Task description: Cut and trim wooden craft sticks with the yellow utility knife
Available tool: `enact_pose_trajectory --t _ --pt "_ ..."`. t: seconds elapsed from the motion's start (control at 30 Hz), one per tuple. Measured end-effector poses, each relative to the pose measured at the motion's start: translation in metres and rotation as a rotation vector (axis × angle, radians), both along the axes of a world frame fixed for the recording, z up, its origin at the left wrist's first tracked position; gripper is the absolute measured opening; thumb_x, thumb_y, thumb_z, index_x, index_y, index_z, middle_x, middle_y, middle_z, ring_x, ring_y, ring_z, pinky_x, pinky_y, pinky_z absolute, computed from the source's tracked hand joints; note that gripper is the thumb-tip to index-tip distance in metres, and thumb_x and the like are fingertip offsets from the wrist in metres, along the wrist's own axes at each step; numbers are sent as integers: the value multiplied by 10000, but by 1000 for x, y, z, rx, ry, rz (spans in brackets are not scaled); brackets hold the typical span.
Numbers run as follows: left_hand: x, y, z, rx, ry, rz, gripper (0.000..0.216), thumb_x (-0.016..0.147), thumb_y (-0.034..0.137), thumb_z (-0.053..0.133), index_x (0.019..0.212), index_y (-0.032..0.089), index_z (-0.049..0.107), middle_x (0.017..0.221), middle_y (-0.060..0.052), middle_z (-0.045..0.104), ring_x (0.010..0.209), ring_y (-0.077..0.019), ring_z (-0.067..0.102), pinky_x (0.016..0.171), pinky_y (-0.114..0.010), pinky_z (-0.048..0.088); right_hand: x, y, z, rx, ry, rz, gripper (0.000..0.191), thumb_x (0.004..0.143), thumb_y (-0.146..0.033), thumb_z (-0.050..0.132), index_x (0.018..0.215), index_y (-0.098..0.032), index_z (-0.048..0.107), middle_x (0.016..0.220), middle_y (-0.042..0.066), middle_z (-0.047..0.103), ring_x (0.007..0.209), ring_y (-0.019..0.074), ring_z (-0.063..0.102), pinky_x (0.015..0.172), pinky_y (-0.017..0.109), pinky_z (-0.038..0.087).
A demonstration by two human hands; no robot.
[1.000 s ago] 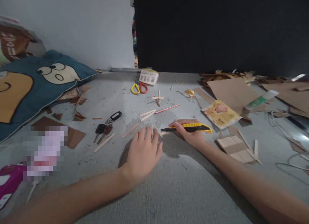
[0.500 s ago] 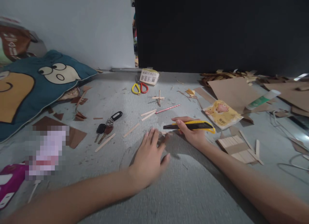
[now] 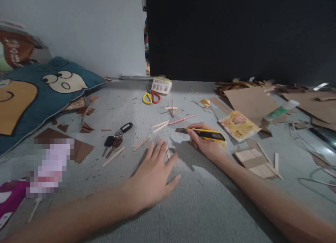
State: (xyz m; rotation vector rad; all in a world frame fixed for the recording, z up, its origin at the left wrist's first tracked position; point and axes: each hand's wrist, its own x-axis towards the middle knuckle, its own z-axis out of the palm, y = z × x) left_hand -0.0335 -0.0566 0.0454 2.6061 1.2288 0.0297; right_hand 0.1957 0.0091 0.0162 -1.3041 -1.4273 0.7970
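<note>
My right hand (image 3: pixel 206 144) grips a yellow and black utility knife (image 3: pixel 203 133), held level just above the grey floor with its tip pointing left. My left hand (image 3: pixel 153 176) lies flat on the floor with its fingers spread and holds nothing. A short wooden stick (image 3: pixel 168 153) shows between its fingertips. More wooden sticks (image 3: pixel 160 126) lie a little beyond both hands, beside a pink pencil (image 3: pixel 181 119).
A key bunch (image 3: pixel 117 135) and a long stick (image 3: pixel 113 156) lie to the left. Scissors (image 3: pixel 151 96) and a small box (image 3: pixel 161 85) sit at the back. A panel of glued sticks (image 3: pixel 256 162), a yellow packet (image 3: pixel 237 125), a glue tube (image 3: pixel 280 110) and cardboard (image 3: pixel 252 99) fill the right. A blue cushion (image 3: pixel 39 96) is at far left.
My left hand has slid back toward me and spread flat, uncovering a short stick. My right hand has lifted the knife slightly and drawn it a little to the left.
</note>
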Motion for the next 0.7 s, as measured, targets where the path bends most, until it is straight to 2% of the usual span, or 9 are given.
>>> enact_pose_trajectory --t 0.1,0.23,0.3,0.4,0.53,0.63,0.7 --pt "-8 -3 17 -149 112 -49 674 1046 573 520 1584 168 504 1720 -256 285 1612 -461 196 1281 -657 237 -3 -1 3 -8 16 11 413 872 -640 715 947 -236 678 575 -50 610 413 119 517 437 255 420" --pt "-13 -2 26 -194 133 -89 697 1058 575 497 1634 187 433 1731 -231 256 1625 -430 157 1290 -629 232 -2 -2 0 10 40 64 375 910 -614 690 932 -242 653 582 -50 607 422 118 519 438 250 418" --pt "-17 3 28 -172 106 -82 726 1058 600 475 1649 184 401 1733 -222 257 1628 -421 172 1288 -630 228 -1 -2 -4 26 55 106 359 931 -601 676 911 -246 635 588 -46 612 429 120 522 441 249 421" --pt "-26 14 30 -108 110 -88 695 1037 612 510 1600 204 485 1745 -191 256 1633 -404 184 1309 -617 152 2 -1 -9 35 47 143 353 956 -598 648 914 -248 645 597 -35 627 439 127 538 448 254 434" --pt "-38 33 29 -159 152 -222 611 1057 602 482 1580 287 517 1751 -129 253 1636 -355 210 1312 -612 134 5 0 -10 27 -23 181 371 991 -590 595 1056 -248 725 645 -10 683 460 141 583 471 268 482" --pt "-40 40 24 -145 108 -270 625 1052 628 474 1590 310 499 1736 -109 316 1624 -348 258 1311 -623 125 5 0 -8 44 -64 204 370 1008 -573 579 1026 -249 757 663 0 705 456 137 601 478 267 502" --pt "-38 39 20 -91 65 -255 617 1050 635 470 1570 308 525 1719 -112 371 1611 -367 289 1303 -638 148 5 -1 -8 60 -90 218 362 1020 -560 574 1003 -252 764 666 -2 711 460 136 616 492 267 513"
